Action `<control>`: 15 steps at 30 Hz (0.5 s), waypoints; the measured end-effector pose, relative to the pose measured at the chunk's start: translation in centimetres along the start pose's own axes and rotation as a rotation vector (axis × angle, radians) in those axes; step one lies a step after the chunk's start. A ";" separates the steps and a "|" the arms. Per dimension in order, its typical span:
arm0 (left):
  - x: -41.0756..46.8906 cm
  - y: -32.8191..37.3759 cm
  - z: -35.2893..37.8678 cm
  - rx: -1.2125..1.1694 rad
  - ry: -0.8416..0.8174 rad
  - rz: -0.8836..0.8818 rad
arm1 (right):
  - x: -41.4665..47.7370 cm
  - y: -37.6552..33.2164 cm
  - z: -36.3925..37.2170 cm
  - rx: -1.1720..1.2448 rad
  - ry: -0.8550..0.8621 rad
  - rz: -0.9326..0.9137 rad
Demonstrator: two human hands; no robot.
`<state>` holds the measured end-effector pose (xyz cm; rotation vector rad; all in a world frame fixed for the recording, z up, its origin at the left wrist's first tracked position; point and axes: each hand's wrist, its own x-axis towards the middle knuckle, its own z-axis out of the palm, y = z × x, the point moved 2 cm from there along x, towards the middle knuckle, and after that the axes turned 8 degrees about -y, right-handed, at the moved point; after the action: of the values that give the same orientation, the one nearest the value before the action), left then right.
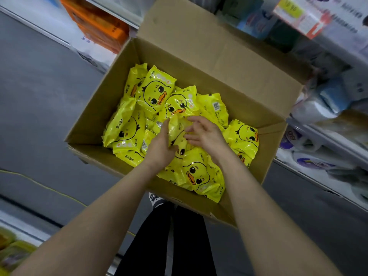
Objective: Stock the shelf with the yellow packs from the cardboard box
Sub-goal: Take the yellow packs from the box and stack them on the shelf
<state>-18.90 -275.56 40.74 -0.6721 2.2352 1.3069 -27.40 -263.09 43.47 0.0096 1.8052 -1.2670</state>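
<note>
Aisle floor [39,96]; left hand [162,144], right hand [205,134] flank yellow pack [179,126].

- The yellow pack [177,127] between the left hand [161,146] and the right hand [205,134] — mostly covered, its print unseen.
- Lower packs in the cardboard box [219,62] lie buried under others.
- Shelf goods [322,102] on the right — blurred, labels unreadable.
- Orange boxes [95,22]: blurred, print illegible.

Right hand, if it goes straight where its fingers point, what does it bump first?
The right hand would probably meet the yellow duck pack between it and the left hand; it may already touch, depth unclear.
</note>
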 end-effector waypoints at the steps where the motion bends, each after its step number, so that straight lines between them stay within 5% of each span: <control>1: 0.1 -0.3 -0.4 -0.007 0.029 -0.021 | 0.8 -0.1 -0.4 -0.101 0.056 -0.044; 5: 0.7 -2.3 -1.7 -0.147 0.124 -0.027 | 4.4 -2.4 -1.3 -0.563 0.194 -0.208; 15: 1.9 -5.4 -2.2 -0.200 0.237 -0.028 | 14.3 -3.5 1.3 -1.443 0.031 -0.296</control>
<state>-17.40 -280.19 36.98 -0.9725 2.2850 1.5194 -36.63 -272.24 36.52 -1.0450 2.4016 0.1084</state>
